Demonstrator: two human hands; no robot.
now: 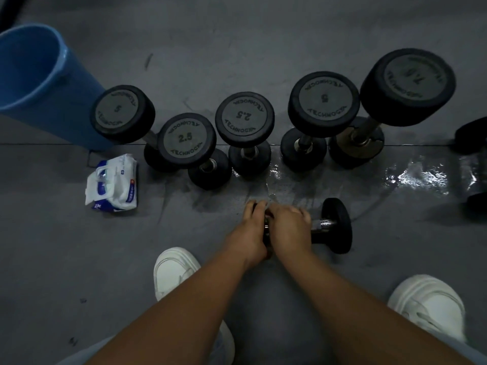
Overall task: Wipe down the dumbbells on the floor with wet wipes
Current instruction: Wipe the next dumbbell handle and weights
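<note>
Both hands grip a black rubber-headed, chrome-handled dumbbell [337, 225] on the grey floor [79, 254].
It lies right of the white-and-blue wet-wipe pack [112, 181], long axis left-right; left hand [251, 229] curls over one head, right hand [290, 227] round the handle.

Grey floor [79, 259], dumbbells [244, 119], wipes pk [112, 183], blue bin [39, 75]

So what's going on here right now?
A person crouches over the lying dumbbell, left hand gripping one end, right hand curled round its handle. No wipe shows clearly under the fingers. Five upright dumbbells stand in a row behind it, with the wipes pack and blue bin to the left.
</note>
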